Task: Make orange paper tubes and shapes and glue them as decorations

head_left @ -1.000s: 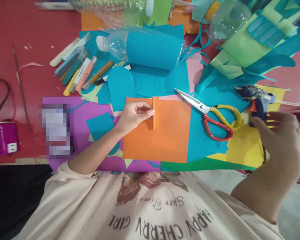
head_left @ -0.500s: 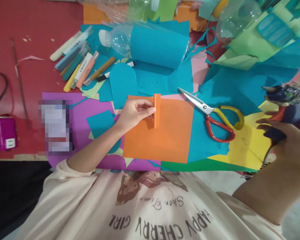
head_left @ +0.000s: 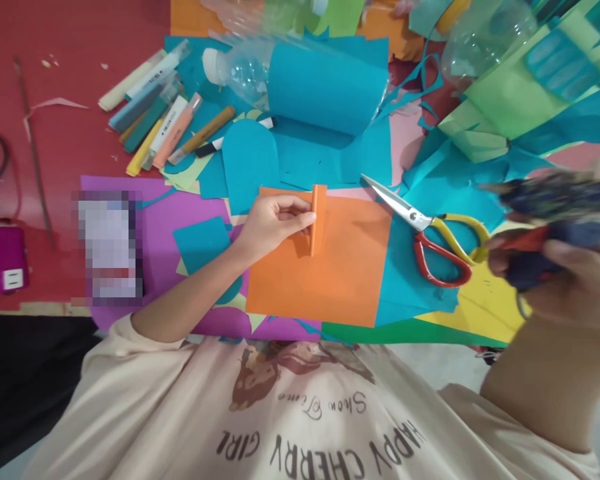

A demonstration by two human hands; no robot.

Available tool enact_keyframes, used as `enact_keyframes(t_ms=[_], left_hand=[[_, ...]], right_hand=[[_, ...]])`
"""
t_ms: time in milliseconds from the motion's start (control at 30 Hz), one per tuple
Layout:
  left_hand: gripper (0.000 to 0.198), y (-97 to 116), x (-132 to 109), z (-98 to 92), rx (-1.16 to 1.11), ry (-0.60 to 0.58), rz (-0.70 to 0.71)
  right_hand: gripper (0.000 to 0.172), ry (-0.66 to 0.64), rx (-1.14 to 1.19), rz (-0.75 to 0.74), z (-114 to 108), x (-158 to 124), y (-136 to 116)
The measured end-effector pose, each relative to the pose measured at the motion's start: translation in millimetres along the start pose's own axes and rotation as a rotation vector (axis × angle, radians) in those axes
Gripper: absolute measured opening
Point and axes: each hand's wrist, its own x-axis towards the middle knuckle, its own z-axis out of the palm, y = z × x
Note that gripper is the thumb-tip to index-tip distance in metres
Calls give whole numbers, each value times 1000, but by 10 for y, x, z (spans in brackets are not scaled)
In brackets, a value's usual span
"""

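Between the thumb and fingers of my left hand [head_left: 283, 223] is an upright rolled strip of orange paper [head_left: 319, 220]. It stands over a flat orange sheet [head_left: 350, 273], near that sheet's far edge. Off to the right, my right hand [head_left: 575, 280] is closed around a dark blue and orange glue gun [head_left: 525, 257], blurred by motion. The gun's tip points left, and a blurred patterned mass covers its upper part. Scissors [head_left: 420, 223] with one yellow and one red handle lie between the orange sheet and my right hand, blades partly open.
A clear bottle wrapped in blue paper [head_left: 325, 87] lies at the back. Several markers [head_left: 155, 113] are heaped at the back left. A phone [head_left: 110, 247] rests on purple paper [head_left: 165, 227]. Blue scraps [head_left: 250, 163] and yellow paper [head_left: 485, 300] spread around.
My right hand has moved a little left with the glue gun, nearer the scissors. The left hand keeps its hold on the orange strip. The view has shifted slightly.
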Motion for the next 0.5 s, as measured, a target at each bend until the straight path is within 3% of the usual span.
enact_keyframes(t_ms=[67, 167, 333, 500], left_hand=[[18, -3, 0, 2, 1, 2, 7], [20, -11, -2, 6, -11, 12, 7], [26, -30, 0, 0, -23, 10, 20], [34, -51, 7, -17, -12, -1, 23]], right_hand=[[24, -162, 279, 252, 183, -51, -60], [19, -414, 432, 334, 442, -78, -137], [20, -541, 591, 281, 737, -16, -251], [24, -561, 508, 139, 885, 1, -240]])
